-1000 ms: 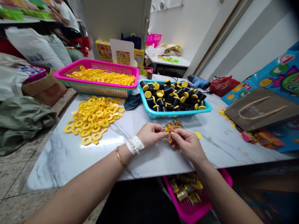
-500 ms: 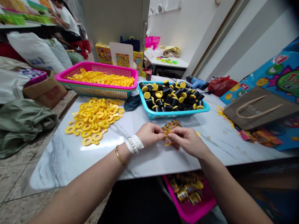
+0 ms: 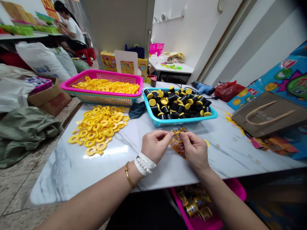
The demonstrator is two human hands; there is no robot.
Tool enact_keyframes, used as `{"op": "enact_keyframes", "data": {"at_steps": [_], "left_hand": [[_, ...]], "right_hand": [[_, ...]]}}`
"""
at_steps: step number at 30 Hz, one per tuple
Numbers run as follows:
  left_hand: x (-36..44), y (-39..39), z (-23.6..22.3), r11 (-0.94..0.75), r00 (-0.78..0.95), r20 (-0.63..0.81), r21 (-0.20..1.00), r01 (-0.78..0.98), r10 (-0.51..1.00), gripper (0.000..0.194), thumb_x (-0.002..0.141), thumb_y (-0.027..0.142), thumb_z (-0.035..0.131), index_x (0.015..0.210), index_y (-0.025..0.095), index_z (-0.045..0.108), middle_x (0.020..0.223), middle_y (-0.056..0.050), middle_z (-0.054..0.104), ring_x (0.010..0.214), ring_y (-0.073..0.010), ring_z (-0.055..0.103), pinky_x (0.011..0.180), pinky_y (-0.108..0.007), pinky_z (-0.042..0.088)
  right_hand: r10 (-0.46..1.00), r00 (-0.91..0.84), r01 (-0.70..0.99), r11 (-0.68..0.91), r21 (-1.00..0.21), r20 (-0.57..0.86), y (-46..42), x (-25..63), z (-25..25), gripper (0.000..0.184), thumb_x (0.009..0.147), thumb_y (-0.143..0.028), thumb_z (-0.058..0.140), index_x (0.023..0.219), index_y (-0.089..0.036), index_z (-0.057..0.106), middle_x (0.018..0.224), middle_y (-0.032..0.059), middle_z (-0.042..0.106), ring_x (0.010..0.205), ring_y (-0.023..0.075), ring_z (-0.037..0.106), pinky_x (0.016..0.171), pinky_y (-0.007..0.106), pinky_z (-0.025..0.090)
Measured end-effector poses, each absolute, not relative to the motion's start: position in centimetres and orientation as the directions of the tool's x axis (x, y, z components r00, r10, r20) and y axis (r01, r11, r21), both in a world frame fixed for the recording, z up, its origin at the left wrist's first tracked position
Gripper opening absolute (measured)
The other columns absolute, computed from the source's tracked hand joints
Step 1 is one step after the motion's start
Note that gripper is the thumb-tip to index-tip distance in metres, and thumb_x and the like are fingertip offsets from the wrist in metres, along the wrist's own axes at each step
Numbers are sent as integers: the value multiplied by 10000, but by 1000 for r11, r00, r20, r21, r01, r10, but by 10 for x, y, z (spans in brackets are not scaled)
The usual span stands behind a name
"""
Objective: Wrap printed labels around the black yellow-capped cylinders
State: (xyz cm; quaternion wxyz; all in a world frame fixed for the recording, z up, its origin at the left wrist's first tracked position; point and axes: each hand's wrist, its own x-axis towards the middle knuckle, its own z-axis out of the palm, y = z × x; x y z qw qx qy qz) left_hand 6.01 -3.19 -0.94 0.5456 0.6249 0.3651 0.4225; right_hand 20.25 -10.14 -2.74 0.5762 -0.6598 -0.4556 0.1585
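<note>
My left hand is closed in a pinch at the left edge of some small orange printed labels, above the marble-patterned table. On their right side, my right hand grips them between thumb and fingers. Just beyond both hands stands a blue basket heaped with small black bottles with yellow caps. A loose pile of yellow ring-shaped plastic pieces lies to the left of my left hand.
A pink basket of more yellow pieces stands at the back left. Below the table edge, another pink basket holds wrapped bottles. At right are a brown paper bag and blue heat gun. A person sits far left.
The view has shifted slightly. My right hand has turned more upright and now grips the labels from their right side. My left hand still pinches at their left edge.
</note>
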Motion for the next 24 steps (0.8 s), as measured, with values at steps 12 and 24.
{"op": "enact_keyframes", "data": {"at_steps": [12, 24], "left_hand": [[58, -24, -2, 74, 447, -30, 994, -83, 894, 293, 710, 434, 777, 750, 146, 749, 518, 27, 550, 493, -85, 444, 486, -223, 369], [59, -26, -2, 140, 460, -93, 988, -68, 883, 313, 662, 427, 823, 782, 141, 778, 641, -14, 653, 547, -86, 477, 490, -218, 371]], "right_hand": [[758, 500, 532, 113, -839, 420, -106, 200, -29, 320, 942, -446, 599, 772, -194, 699, 651, 4, 643, 584, 150, 585, 551, 260, 484], [727, 424, 681, 136, -719, 540, -106, 197, -28, 276, 967, -391, 567, 799, -222, 707, 744, 32, 710, 673, 186, 626, 648, 300, 491]]}}
